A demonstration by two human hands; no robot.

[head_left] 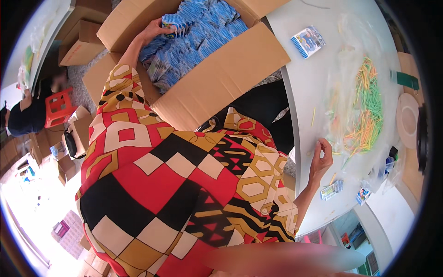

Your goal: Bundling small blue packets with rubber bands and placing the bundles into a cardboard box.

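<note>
The left hand point(154, 31) grips a row of blue packets point(175, 26) at the far left of an open cardboard box point(226, 78) filled with more. The right hand point(321, 159), fingers loosely curled, is over the white tabletop point(304, 87), left of green and orange sticks point(369, 111).

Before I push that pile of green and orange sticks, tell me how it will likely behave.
The sticks will probably slide apart, since they lie loose and crisscrossed. Each is likely light, being so thin. The clear plastic beside them may crumple, looking filmy.
</note>
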